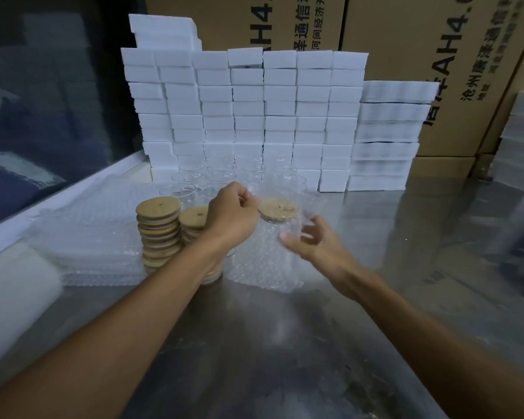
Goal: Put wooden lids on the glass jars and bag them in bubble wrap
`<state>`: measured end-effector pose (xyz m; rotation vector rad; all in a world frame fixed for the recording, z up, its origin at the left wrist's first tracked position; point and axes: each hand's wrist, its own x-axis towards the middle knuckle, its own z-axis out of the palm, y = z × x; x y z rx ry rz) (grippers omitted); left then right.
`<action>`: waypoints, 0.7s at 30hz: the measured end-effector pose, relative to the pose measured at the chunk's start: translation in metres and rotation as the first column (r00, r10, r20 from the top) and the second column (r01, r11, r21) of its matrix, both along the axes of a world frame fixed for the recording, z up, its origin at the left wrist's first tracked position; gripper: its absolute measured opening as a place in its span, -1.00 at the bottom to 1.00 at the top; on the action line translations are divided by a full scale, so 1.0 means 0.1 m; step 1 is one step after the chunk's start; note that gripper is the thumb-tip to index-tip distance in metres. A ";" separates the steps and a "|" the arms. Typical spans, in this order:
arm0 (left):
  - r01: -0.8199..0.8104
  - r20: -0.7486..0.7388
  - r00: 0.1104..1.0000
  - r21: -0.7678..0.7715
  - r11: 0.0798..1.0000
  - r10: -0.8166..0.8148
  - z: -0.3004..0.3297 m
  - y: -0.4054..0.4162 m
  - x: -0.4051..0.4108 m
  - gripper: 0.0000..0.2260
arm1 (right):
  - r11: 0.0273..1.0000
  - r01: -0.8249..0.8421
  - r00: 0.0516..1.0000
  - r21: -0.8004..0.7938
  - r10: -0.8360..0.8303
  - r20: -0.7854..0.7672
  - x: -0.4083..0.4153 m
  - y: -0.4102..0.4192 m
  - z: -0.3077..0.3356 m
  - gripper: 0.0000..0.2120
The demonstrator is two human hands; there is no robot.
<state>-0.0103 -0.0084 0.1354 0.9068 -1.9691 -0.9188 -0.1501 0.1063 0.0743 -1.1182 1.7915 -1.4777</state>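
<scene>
A glass jar with a wooden lid [277,209] stands inside a bubble wrap bag [263,261] on the steel table. My left hand [232,216] pinches the bag's upper left edge beside the lid. My right hand [310,240] is at the bag's right side, fingers loosely curved and apparently touching it. Two stacks of wooden lids [159,234] stand left of the bag, the nearer stack partly hidden by my left arm. Several empty glass jars [188,189] stand behind them.
A pile of flat bubble wrap bags [94,237] lies at the left, with a white roll [12,294] in front of it. White foam boxes [245,113] are stacked along the back, cardboard cartons [421,40] behind. The steel table [285,343] stretches toward me.
</scene>
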 end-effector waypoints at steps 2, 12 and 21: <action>0.015 0.003 1.000 0.006 1.000 -0.015 0.00 0.03 -0.03 -0.88 | 0.990 -0.064 0.994 0.128 0.075 -0.084 0.03 -0.02 -0.13 0.05; 0.009 -0.151 0.988 0.113 0.994 0.008 -0.11 0.09 -0.09 -0.83 | 0.999 0.030 0.998 0.039 -0.028 -0.051 0.08 -0.08 -0.50 -0.31; 0.128 -0.228 0.964 -0.053 0.990 -0.137 -0.41 0.30 -0.34 -0.84 | 0.946 0.310 0.946 -0.098 -0.317 -0.073 -0.24 0.04 -0.65 -0.30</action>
